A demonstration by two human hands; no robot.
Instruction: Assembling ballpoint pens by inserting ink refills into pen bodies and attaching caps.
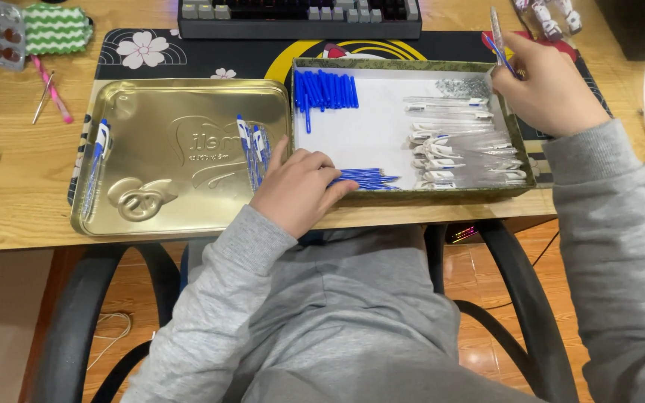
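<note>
Lap and chair: grey-sleeved arms and grey clothing fill the lower frame; black chair arms (76, 313) curve at lower left and lower right.
Left hand: left hand (298, 186) at frame centre, resting on the near edge of the cardboard box, fingers curled narrow over the blue refills; whether they pinch one I cannot tell.
Blue refills: a loose bundle of blue refills (367, 178) lying in the near left corner of the box, touching the left hand.
Cardboard box: shallow green-rimmed cardboard box (404, 66), white floor, right of centre on the tabletop.
Clear barrels: a stack of clear pen barrels (464, 153) with white tips along the right half of the box.
Blue caps: a row of blue caps (326, 91) in the far left corner of the box.
Gold tin lid: gold tin lid (181, 224) left of the box, just beside it; finished pens (251, 149) near its right edge, one pen (100, 145) at its left edge.
Right hand: right hand (546, 89) at upper right above the far right corner of the box, fingers closed on a clear pen (497, 33) held upright.
Far edge: keyboard (300, 16) at top centre; blister pack (3, 33) and green zigzag pouch (55, 28) at upper left.
</note>
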